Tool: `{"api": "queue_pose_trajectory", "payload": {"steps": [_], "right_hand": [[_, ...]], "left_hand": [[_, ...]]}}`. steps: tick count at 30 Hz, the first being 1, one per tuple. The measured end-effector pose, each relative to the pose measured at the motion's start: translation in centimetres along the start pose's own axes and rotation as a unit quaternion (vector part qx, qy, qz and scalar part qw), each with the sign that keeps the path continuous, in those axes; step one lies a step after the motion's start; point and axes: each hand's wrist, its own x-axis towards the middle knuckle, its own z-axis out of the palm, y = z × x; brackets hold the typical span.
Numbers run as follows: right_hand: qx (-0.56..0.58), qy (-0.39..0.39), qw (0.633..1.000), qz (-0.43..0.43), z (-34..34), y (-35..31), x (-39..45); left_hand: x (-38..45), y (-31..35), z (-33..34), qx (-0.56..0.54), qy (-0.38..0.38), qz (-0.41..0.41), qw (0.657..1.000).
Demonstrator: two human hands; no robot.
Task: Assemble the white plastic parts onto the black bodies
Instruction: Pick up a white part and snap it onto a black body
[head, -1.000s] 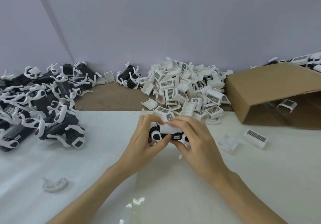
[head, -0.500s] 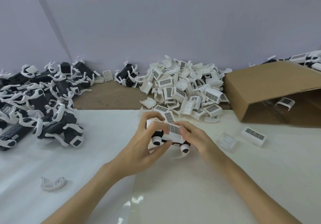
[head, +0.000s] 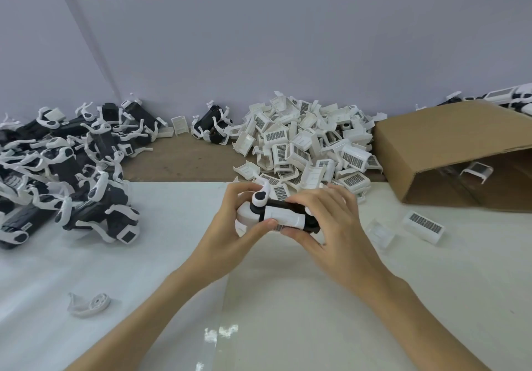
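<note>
Both hands hold one black body (head: 283,206) just above the white table (head: 316,298), at the middle of the view. A white plastic cover (head: 283,218) sits on its near side, and a white arm with a black disc (head: 260,196) sticks up at its left end. My left hand (head: 230,224) grips the left end, thumb on the cover's lower edge. My right hand (head: 334,221) wraps the right end with its fingers curled under. The body's right end is hidden by my fingers.
A heap of white vented covers (head: 308,146) lies behind the hands. Several black bodies with white arms (head: 66,166) are piled at the left. An open cardboard box (head: 460,146) lies on its side at the right. Loose white parts lie at right (head: 423,226) and lower left (head: 87,304).
The body has been turned in my hands: the vented face that pointed up now faces down and toward me, and the white arm now stands up at the left end.
</note>
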Motion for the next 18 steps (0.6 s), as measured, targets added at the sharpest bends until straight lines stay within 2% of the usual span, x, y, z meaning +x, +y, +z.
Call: {"api": "queue_pose_trajectory", "payload": {"steps": [6, 10, 14, 18], "right_hand": [[0.056, 0.027, 0.997, 0.044, 0.0, -0.6, 0.1], [0.104, 0.008, 0.991, 0.079, -0.4, -1.0, 0.3], [0.195, -0.049, 0.967, 0.159, -0.4, -1.1, -0.2], [0.297, -0.092, 0.927, 0.21, 0.0, -1.3, -0.3]], "left_hand": [[-0.1, 0.5, 0.4, -0.013, 0.013, 0.018, 1.0], [-0.2, 1.1, 0.3, -0.017, 0.034, 0.02, 0.999], [-0.2, 1.4, 0.3, -0.019, 0.031, -0.003, 0.999], [-0.2, 1.3, 0.6, -0.019, 0.011, -0.004, 1.0]]}}
